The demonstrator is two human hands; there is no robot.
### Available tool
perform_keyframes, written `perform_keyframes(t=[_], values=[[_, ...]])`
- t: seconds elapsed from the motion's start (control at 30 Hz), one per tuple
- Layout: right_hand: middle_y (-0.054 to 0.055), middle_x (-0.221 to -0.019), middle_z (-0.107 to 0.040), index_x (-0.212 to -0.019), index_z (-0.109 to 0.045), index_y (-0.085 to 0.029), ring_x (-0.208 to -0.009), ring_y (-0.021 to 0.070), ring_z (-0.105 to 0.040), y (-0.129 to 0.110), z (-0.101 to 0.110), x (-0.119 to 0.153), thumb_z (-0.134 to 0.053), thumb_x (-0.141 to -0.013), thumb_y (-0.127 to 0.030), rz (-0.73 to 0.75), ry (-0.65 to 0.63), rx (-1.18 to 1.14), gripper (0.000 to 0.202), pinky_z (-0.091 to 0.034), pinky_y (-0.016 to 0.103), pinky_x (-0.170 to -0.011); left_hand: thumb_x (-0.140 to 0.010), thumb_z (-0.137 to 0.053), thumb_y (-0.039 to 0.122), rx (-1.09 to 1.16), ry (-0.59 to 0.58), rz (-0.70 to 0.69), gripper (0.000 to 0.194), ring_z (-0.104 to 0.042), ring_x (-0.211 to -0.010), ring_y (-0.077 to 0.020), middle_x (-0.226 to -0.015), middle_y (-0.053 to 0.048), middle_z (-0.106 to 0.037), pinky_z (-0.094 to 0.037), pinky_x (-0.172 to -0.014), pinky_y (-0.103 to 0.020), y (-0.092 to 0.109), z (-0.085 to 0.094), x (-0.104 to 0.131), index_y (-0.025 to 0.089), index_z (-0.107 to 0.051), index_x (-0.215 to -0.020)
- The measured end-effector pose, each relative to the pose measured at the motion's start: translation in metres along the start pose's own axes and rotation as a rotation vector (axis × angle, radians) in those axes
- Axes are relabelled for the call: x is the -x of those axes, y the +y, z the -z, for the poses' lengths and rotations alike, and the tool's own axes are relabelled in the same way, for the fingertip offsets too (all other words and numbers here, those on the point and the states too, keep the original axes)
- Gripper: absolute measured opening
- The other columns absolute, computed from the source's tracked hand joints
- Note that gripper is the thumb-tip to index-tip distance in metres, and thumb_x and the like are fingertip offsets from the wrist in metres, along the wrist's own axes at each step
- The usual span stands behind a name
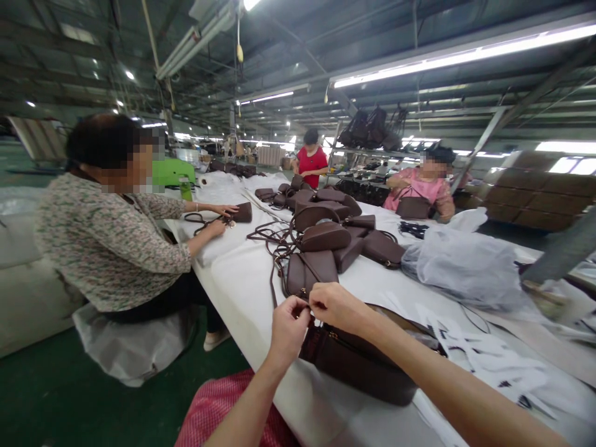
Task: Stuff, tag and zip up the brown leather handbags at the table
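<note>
A dark brown handbag [365, 371] lies on the white-covered table [242, 282] right in front of me, with a gold-coloured zip pull near its left end. Above that end, my left hand [289, 328] and my right hand [339, 305] meet with their fingers pinched together. Whatever sits between the fingertips is too small and too covered to make out. Just beyond my hands rests another brown bag [311, 270] with a strap across it. My right forearm passes over the near bag and hides part of its top.
Several brown bags [326, 238] with straps are heaped along the table's middle. Clear plastic [460, 267] and white strips [493, 366] lie at right. A co-worker [116, 242] at left handles a small brown bag [243, 213]; two other people are farther back.
</note>
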State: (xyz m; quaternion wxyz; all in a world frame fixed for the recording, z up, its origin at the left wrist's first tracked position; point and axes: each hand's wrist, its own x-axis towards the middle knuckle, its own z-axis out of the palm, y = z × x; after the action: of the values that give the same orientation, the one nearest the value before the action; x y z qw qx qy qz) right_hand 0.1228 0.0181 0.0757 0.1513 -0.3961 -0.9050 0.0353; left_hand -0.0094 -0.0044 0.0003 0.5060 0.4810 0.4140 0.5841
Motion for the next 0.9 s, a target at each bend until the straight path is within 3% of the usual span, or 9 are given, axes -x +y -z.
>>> perform_keyframes(t=[0.27, 0.47, 0.6, 0.73, 0.9], values=[[0.000, -0.066, -0.053, -0.059, -0.057, -0.015, -0.059, 0.0108, -0.047, 0.001, -0.004, 0.001, -0.052, -0.071, 0.000, -0.026, 0.023, 0.029, 0.020, -0.032, 0.023, -0.057, -0.062, -0.056, 0.021, 0.012, 0.023, 0.092, 0.005, -0.053, -0.051, -0.0111, -0.054, 0.003, -0.057, -0.045, -0.049, -0.021, -0.003, 0.000, 0.001, 0.017, -0.057, -0.063], [0.002, -0.070, -0.058, -0.063, -0.061, -0.015, -0.065, 0.0109, -0.054, 0.001, 0.005, 0.003, -0.052, -0.083, -0.006, 0.028, -0.040, -0.052, 0.023, -0.038, 0.021, -0.063, -0.064, -0.060, 0.030, 0.069, 0.016, 0.133, 0.015, -0.057, -0.052, -0.0113, -0.057, 0.002, -0.058, -0.050, -0.052, -0.022, 0.002, 0.002, 0.000, 0.016, -0.057, -0.067], [0.003, -0.074, -0.059, -0.068, -0.063, -0.015, -0.068, 0.0124, -0.055, 0.000, 0.003, 0.004, -0.050, -0.088, -0.011, 0.019, -0.049, 0.025, 0.024, -0.040, 0.023, -0.064, -0.064, -0.062, 0.030, 0.048, 0.011, 0.121, 0.015, -0.056, -0.049, -0.0112, -0.053, 0.002, -0.057, -0.049, -0.049, -0.022, 0.003, 0.001, -0.001, 0.015, -0.057, -0.065], [0.003, -0.074, -0.057, -0.068, -0.061, -0.015, -0.063, 0.0120, -0.052, -0.001, -0.003, 0.004, -0.050, -0.084, -0.008, -0.037, -0.032, 0.122, 0.020, -0.038, 0.023, -0.060, -0.064, -0.061, 0.024, 0.016, 0.011, 0.101, 0.009, -0.055, -0.047, -0.0106, -0.050, 0.002, -0.058, -0.046, -0.047, -0.020, 0.001, 0.000, -0.001, 0.015, -0.058, -0.063], [0.000, -0.067, -0.053, -0.060, -0.054, -0.017, -0.059, 0.0112, -0.048, 0.003, -0.009, 0.004, -0.052, -0.073, -0.002, 0.010, 0.055, 0.057, 0.020, -0.034, 0.023, -0.057, -0.063, -0.059, 0.022, 0.035, -0.001, 0.124, 0.007, -0.056, -0.048, -0.0115, -0.051, 0.002, -0.059, -0.048, -0.047, -0.021, 0.003, -0.001, -0.001, 0.015, -0.058, -0.062]])
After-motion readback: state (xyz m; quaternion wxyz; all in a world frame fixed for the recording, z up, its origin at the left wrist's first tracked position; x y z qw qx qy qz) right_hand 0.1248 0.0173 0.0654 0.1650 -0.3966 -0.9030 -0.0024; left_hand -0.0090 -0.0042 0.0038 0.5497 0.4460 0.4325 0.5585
